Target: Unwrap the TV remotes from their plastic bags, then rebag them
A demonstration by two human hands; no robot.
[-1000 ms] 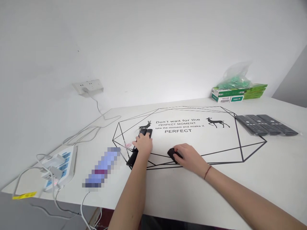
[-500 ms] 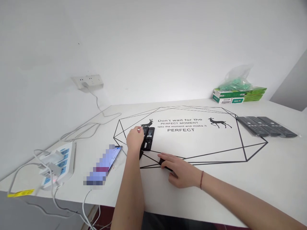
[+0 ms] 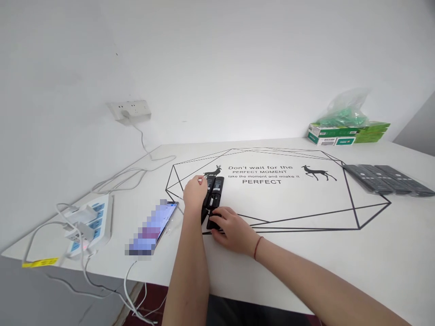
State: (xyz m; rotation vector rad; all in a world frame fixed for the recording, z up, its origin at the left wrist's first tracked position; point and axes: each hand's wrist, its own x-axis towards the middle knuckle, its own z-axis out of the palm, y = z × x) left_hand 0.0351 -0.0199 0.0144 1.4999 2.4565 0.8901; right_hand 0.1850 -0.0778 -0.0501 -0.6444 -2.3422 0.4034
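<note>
A pale wall (image 3: 217,68) rises beyond both grips, and below them spreads the white counter (image 3: 306,267). A black-lined print covers much of it, its lettering (image 3: 261,182) ahead and to the right of the right grip (image 3: 234,232). Well off to the right of that grip, three dark remotes (image 3: 387,179) lie side by side in clear wrapping. Farther off, ahead and to the right of both grips, green-and-white boxes (image 3: 333,132) are stacked near the wall, with a clear bag of green contents (image 3: 345,118) on top. Well to the left of the left grip (image 3: 195,192) sits a white power strip (image 3: 104,226) with plugs and cables. Between that strip and the left grip lies a phone (image 3: 162,226), its screen partly pixelated. The wall socket (image 3: 131,110) is ahead and left of the left grip.

Just right of the left grip, two slim black devices (image 3: 217,186) lie next to each other, the nearer one partly covered. The left grip is curled at that one's far end; whether its fingers close on it is hidden. The right grip has thumb and fingertips together on a small black piece (image 3: 213,222) at the near end of the right-hand device. Behind the right grip, a thin red cord (image 3: 258,248) circles the wrist.
</note>
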